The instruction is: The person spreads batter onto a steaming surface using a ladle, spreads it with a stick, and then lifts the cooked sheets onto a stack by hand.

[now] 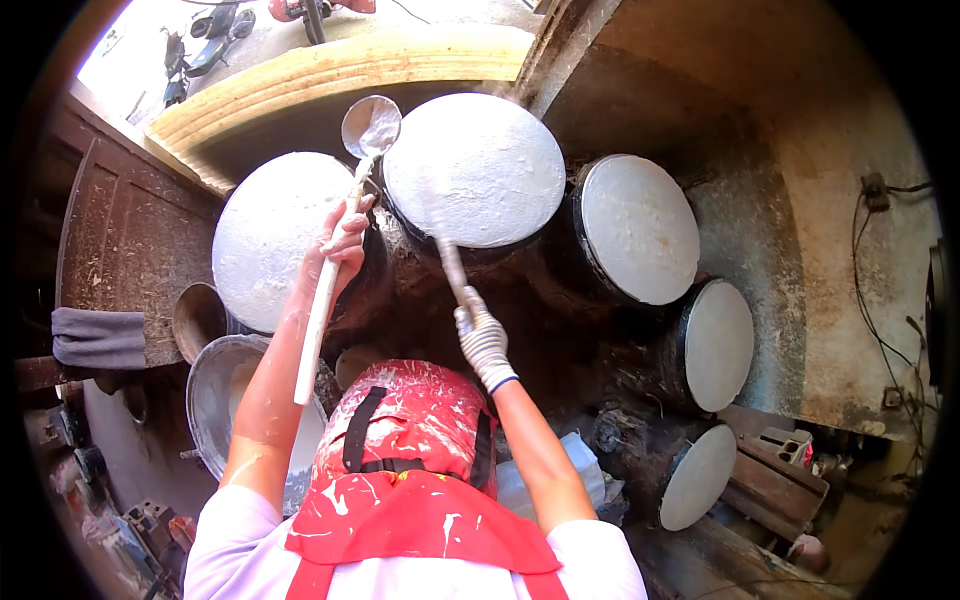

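From my remote view, looking down: at far left a grey folded cloth (98, 337) lies on a rusty ledge, with a batter basin (215, 385) below. My left hand (340, 245), bare and batter-splashed, is raised with fingers closed around a long white ladle handle (322, 305); the ladle bowl (370, 125) hovers between the first two discs. My right hand (482, 335), in a white knit glove, grips a thin stick (447, 255) resting on the second disc (475, 165). I count five round white steaming surfaces arcing rightward, beginning with the left disc (270, 235)
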`<control>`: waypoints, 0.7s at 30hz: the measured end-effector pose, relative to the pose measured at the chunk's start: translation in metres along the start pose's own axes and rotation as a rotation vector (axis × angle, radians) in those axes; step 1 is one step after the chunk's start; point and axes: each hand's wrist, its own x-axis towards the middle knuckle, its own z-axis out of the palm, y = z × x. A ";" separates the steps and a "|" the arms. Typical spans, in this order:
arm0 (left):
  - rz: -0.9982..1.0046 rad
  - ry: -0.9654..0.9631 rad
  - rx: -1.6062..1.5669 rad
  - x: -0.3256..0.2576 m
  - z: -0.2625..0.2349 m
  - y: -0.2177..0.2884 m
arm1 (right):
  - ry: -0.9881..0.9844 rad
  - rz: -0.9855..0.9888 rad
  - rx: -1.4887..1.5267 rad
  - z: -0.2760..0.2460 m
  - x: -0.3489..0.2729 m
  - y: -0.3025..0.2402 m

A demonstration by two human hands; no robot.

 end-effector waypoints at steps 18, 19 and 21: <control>-0.031 0.024 0.132 -0.005 0.005 -0.058 | 0.537 0.010 0.139 -0.186 0.035 0.057; -0.028 0.020 0.106 0.001 -0.002 -0.066 | 0.592 0.007 0.003 -0.229 0.056 0.074; -0.025 0.018 0.135 0.004 -0.004 -0.073 | 0.578 0.042 -0.143 -0.294 0.105 0.086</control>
